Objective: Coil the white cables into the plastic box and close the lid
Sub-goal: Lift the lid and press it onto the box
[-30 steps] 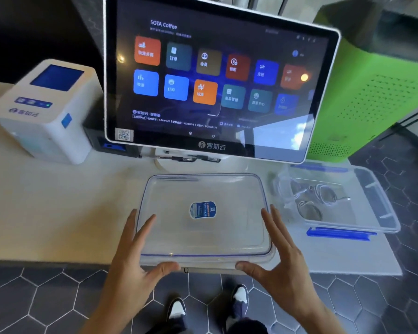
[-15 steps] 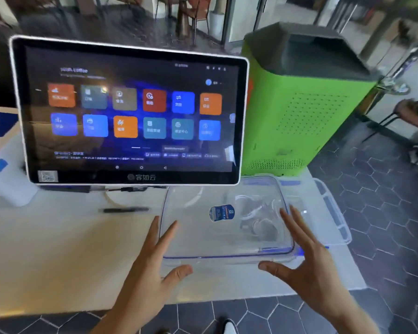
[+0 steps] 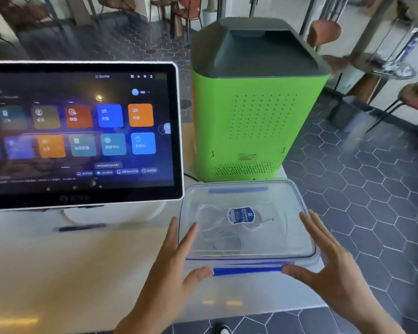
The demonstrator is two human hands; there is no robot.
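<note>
so half a second back I was carrying the lid (image 3: 246,213) across with the box off to the side, and now it's sitting right over the plastic box (image 3: 314,257), which means the closing part is basically underway. My left hand (image 3: 169,268) is at the lid's left edge, fingers spread apart, thumb touching the near rim. My right hand (image 3: 328,263) mirrors it on the right edge, also spread, thumb at the near rim just beside the blue latch (image 3: 247,271) that runs between my two thumbs. Neither hand is clamped on anything, more like flat guiding.

Through the clear lid, just beyond my fingers, I can see the white cables (image 3: 217,227) looped inside the box, under the blue sticker (image 3: 241,215). Looks like the coiling is done, latches not snapped yet I'd guess.

Past the box on the bench (image 3: 58,261) there's the green machine (image 3: 251,116), and far left of my left hand the touchscreen (image 3: 82,131)
</note>
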